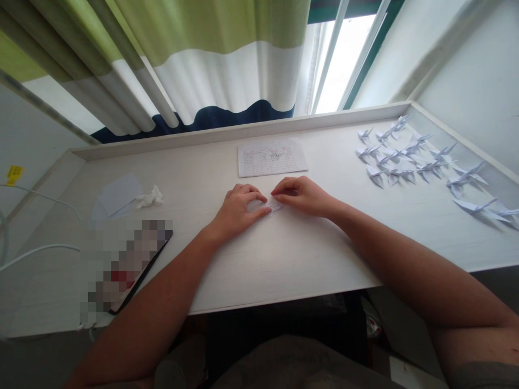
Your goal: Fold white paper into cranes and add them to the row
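Observation:
A small piece of folded white paper (276,207) lies low over the desk, mostly covered by my fingers. My left hand (243,208) pinches its left side, thumb and forefinger close together. From the right, my right hand (302,195) grips the other side with curled fingers, the fingertips near those of the left. The paper's exact shape is hidden. Just beyond both hands rests a sheet with a printed table (272,159). Several white folded paper cranes (430,167) stand in loose rows at the desk's right end.
On the left are plain paper sheets (117,195), a crumpled tissue (150,198) and a phone-like device (141,270) with a blurred screen, beside my left forearm. White cables (40,247) cross the left side. A raised rim (251,127) borders the white desk below the curtain (227,59).

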Demonstrator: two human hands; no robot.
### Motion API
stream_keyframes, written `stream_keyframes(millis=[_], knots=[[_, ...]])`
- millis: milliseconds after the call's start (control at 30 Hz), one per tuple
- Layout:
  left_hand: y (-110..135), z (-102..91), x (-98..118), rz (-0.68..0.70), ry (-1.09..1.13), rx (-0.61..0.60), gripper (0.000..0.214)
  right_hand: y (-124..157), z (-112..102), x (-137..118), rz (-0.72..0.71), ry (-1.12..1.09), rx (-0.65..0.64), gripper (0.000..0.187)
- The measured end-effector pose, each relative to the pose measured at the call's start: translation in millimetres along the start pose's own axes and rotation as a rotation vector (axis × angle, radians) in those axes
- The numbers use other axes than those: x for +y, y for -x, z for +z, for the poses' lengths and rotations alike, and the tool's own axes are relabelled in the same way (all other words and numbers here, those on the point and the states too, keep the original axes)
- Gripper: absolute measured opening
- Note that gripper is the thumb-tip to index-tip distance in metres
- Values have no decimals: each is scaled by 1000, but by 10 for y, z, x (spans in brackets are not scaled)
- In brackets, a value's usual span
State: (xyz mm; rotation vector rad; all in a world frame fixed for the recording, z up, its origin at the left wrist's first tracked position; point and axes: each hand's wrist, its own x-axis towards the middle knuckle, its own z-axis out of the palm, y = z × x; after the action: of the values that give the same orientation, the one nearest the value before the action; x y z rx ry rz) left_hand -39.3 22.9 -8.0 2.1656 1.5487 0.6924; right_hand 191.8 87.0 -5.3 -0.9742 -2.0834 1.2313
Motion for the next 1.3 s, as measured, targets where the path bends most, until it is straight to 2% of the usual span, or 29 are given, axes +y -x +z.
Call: stream_keyframes(millis=[167, 300, 467, 600, 700, 800, 867, 1000, 1133, 1300], knots=[[9, 43, 49, -25, -9, 12, 15, 18, -39, 25, -201, 221, -151, 16], [5, 36, 40, -18, 34, 2, 14, 30, -32, 35, -201, 270, -167, 22], [25, 34, 40, -50, 183, 14, 17, 37, -13, 24, -187, 272, -150, 20], [49, 50, 81, -45, 345, 66, 21, 46, 2, -8, -180, 224, -100, 8], [45, 61, 94, 35, 326, 168, 28, 38, 17, -18, -295, 230, -7, 4], [19, 52, 65, 149, 181, 195, 16, 13, 34, 5, -419, 319, 35, 11], [-2, 30, 37, 231, 35, 143, 12, -3, 42, 28, -443, 391, 15, 15], [-10, -43, 13, 317, -173, -13, 20, 6, 26, 38, -394, 478, -67, 18], [22, -116, 14, 337, -202, -97, 21, 55, -24, 4, -384, 501, -161, 14], [34, -139, 0, 315, -160, -113, 20, 47, -30, 18, -401, 557, -172, 16]])
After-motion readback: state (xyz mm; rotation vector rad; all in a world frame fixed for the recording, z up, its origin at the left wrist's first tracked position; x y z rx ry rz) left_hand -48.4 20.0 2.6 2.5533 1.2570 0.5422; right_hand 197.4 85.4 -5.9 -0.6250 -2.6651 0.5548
